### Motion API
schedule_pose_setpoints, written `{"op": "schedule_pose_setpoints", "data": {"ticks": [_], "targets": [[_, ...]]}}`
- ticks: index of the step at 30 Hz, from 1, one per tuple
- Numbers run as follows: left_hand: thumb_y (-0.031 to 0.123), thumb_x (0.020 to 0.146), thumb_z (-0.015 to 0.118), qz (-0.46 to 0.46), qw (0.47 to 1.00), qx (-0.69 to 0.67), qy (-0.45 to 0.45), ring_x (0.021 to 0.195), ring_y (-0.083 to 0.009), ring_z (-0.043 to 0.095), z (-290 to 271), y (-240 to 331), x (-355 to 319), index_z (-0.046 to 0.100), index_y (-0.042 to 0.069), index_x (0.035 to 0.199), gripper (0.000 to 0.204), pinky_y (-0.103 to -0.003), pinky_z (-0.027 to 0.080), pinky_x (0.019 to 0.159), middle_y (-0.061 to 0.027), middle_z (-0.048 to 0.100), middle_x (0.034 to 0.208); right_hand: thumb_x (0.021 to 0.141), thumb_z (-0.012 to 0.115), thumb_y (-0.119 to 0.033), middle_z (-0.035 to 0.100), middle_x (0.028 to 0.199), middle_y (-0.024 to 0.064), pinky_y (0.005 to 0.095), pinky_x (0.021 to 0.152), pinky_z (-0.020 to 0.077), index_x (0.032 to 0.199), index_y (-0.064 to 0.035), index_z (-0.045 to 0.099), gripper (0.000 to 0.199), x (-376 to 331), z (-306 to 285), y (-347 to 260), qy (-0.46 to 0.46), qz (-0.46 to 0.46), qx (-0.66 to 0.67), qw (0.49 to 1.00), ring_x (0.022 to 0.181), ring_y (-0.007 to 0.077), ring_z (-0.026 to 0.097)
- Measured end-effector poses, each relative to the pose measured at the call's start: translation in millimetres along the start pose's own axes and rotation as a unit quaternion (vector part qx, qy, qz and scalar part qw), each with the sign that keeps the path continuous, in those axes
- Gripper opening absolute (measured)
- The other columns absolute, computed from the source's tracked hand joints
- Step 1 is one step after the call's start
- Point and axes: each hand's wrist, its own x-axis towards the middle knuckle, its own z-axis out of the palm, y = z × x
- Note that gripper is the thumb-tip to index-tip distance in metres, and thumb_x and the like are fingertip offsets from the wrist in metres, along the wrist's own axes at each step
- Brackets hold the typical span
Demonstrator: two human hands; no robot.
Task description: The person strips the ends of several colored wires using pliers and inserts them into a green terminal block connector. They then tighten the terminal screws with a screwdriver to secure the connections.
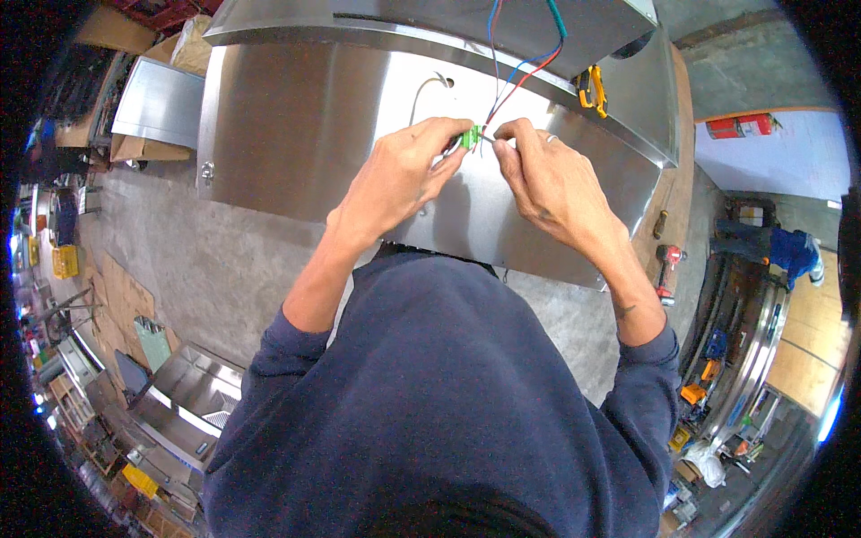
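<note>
My left hand [395, 175] is closed, with its thumb and fingers pinching a small green terminal connector [470, 136]. Facing it, my right hand [560, 184] is closed too; a thin dark shaft [487, 138] sticks out from its fingertips toward the connector. Whether that shaft is a small screwdriver or a wire I cannot tell. Red and blue wires [518, 84] hang down to the connector from above. Both hands are over a shiny stainless steel panel [287, 134]. A grey cable [418, 97] comes out of a hole in the panel, just beyond my left hand.
Yellow-and-black pliers [592, 91] rest near the panel's far right. A screwdriver [661, 223] and a red power tool [667, 269] lie to the right. Another person [789, 251] is at the far right, below a fire extinguisher [741, 125]. Steel equipment [184, 403] stands at lower left.
</note>
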Motion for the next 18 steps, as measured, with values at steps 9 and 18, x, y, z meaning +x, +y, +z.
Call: {"op": "schedule_pose_setpoints", "data": {"ticks": [9,18], "targets": [[0.007,0.093,0.076,0.139,0.990,0.028,0.010,0.092,-0.0337,0.074,3.8,-10.1,1.3,0.069,0.001,0.124,0.032,-0.042,0.061,0.081,-0.0171,0.075,0.107,0.107,0.059,-0.026,0.067,0.080,0.0194,0.0492,0.068,0.0556,0.103,-0.0003,0.059,0.026,-0.3,-5.0,8.4,-0.028,-0.111,-0.068,0.991,0.076,0.0384,0.070],[0.006,0.090,0.082,0.014,0.999,-0.018,0.037,0.094,-0.0230,0.075,5.1,-3.6,1.8,0.074,0.003,0.122,0.033,-0.034,0.060,0.082,-0.0126,0.077,0.110,0.112,0.052,-0.030,0.072,0.085,0.0238,0.0515,0.071,0.0509,0.114,0.0010,0.059,0.032,6.6,-6.7,-4.1,-0.076,0.100,0.180,0.976,0.076,0.0410,0.070]]}}
